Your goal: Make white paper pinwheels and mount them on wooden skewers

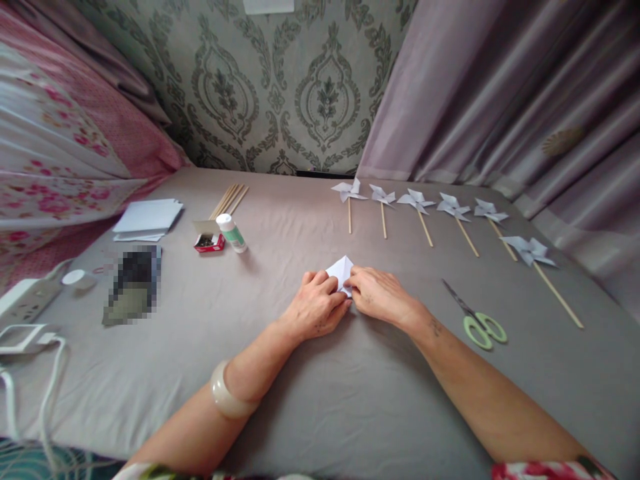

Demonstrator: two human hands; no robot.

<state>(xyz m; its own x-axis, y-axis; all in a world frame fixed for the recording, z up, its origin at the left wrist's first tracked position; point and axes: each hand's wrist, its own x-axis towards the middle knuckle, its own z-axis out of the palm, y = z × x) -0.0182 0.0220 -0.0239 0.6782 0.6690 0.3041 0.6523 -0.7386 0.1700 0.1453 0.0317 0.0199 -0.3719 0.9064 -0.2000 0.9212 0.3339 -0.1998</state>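
A small piece of white paper (342, 268), creased and pointed at its far corner, lies on the grey cloth between both hands. My left hand (320, 303) is closed on its left and near side, fingers curled and pressed down. From the right, my right hand (376, 291) pinches the paper's right edge with thumb and forefinger. The paper's near part is hidden under the fingers. Scissors (477, 323) with pale green handles rest to the right of my right forearm, blades slightly apart and pointing away.
Several white paper pinwheels (419, 201) on sticks lie at the back right. At the left are a glue bottle (231, 233), a red box of small dark pieces (209, 244), wooden sticks (229, 200), stacked white paper (148, 219), a white cap (79, 279) and a power strip (25, 303) with cables.
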